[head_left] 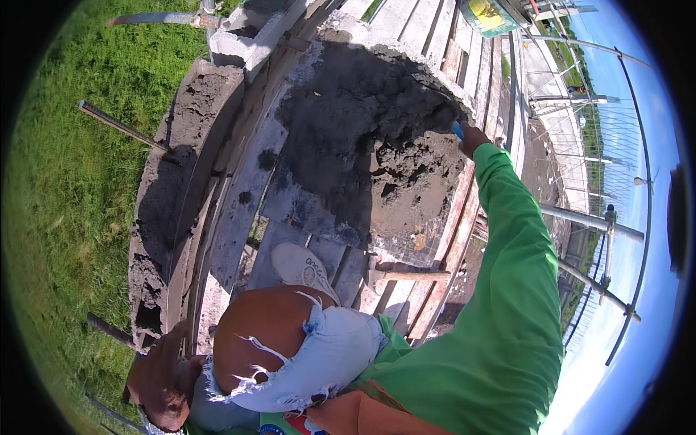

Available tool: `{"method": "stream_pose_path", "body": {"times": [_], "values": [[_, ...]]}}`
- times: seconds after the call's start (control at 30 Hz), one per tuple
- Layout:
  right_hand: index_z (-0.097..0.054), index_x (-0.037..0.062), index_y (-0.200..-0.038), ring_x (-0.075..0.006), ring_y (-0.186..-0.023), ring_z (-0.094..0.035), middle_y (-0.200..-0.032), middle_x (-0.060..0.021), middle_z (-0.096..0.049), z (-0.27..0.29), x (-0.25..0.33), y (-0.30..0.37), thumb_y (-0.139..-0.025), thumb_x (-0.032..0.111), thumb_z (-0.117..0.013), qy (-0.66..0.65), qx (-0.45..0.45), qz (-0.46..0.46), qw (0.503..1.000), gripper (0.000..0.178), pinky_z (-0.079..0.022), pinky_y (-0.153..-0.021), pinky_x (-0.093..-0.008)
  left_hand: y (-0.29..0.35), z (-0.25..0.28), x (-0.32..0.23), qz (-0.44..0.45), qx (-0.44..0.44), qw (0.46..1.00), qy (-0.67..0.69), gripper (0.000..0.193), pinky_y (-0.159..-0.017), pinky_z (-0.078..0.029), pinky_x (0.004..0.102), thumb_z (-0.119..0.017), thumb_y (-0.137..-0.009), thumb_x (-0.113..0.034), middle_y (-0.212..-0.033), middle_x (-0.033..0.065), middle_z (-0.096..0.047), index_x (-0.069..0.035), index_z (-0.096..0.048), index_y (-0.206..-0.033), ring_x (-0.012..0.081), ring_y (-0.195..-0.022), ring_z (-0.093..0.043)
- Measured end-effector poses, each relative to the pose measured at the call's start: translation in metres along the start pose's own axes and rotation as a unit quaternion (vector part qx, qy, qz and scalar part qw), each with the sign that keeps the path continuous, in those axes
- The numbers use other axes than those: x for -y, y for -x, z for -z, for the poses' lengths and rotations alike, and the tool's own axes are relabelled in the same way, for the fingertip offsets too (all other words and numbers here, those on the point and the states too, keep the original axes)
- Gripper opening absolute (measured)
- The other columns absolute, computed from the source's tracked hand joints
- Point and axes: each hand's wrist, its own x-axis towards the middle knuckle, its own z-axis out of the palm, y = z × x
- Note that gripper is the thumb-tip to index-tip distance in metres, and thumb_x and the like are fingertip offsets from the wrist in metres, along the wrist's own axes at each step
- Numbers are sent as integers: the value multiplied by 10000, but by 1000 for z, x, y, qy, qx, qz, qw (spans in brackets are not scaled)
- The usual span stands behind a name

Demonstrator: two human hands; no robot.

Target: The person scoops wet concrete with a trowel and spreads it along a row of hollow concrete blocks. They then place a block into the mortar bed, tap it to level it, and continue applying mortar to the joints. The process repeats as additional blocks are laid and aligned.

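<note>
Where the green long sleeve (511, 290) stretches up across the right of the picture, the right hand (471, 138) is closed on a blue tool handle (457, 130), right at the edge of a big heap of wet mortar (377, 138). The tool's blade is hidden in the mix, so its shape cannot be told. The mortar is dark grey, coarse and lumpy, with broken clods and deep shadowed hollows on its right side and a smoother, packed surface toward the top left. It lies on a platform of pale wooden planks (290, 210), rough and smeared with dried grey cement, their straight edges bent by the lens.

To the left of the planks runs a curved concrete wall (181, 188), thick, pitted and crumbly along its top, with rusty steel bars (116, 125) sticking out toward the grass (65, 181). A wooden-handled hammer (406, 275) lies on the planks just below the mortar heap, apart from both hands.

The left hand (163, 377) sits low at the bottom left, beside the concrete wall's lower end; its fingers look loosely curled with nothing plainly in them, though the grip cannot be told for sure. The two hands are well apart. Between them a bare knee shows through frayed, torn pale denim shorts (326, 359), and a worn white sneaker (303, 265) rests on the planks. Metal scaffold tubes (591, 221) cross at the right.
</note>
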Motion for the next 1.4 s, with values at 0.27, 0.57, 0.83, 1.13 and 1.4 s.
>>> {"method": "stream_pose_path", "body": {"times": [0.27, 0.57, 0.83, 1.13, 1.4], "values": [[-405, -60, -1373, -476, -930, -731, -944, -298, -734, -125, 190, 139, -923, 98, -624, -155, -29, -238, 959, 525, -578, -835, -566, -19, 5, -3, 1, 50, 999, 9, 407, -754, -609, 391, -623, -1002, -210, -1135, 204, -736, -14, -628, -1359, 342, -980, -748], [-431, 18, -1460, -525, -843, -687, -927, -329, -702, -120, 217, 253, -946, 312, -659, -279, -94, -233, 927, 635, -554, -810, -567, -14, 1, 2, -24, 60, 995, -77, 603, -717, -562, 433, -774, -877, -320, -1147, 157, -725, -88, -591, -1403, 349, -948, -719], [-558, 103, -995, -86, -421, -413, -645, 22, -464, -124, 224, 271, -952, 149, -645, -838, 142, -266, 456, 107, -328, -346, -269, -14, 1, -7, 39, 64, 996, -56, 607, -719, -573, 419, -798, -835, -261, -1136, 147, -737, -85, -611, -1386, 330, -949, -733], [-551, 113, -980, -67, -437, -397, -653, 42, -437, -105, 202, 168, -954, 151, -655, -837, 145, -154, 505, 114, -315, -354, -251, 12, 6, -16, 70, 49, 990, -108, 585, -716, -572, 414, -817, -820, -268, -1092, 147, -743, -76, -646, -1345, 338, -924, -731], [-572, 98, -1008, -123, -461, -441, -693, -1, -474, -54, 156, 222, -912, 120, -660, -774, 237, -117, 575, 132, -365, -395, -288, 58, -2, 6, 35, 44, 998, 34, 615, -920, -514, 450, -754, -918, -369, -1217, 154, -700, -22, -580, -1395, 343, -1087, -669]]}}
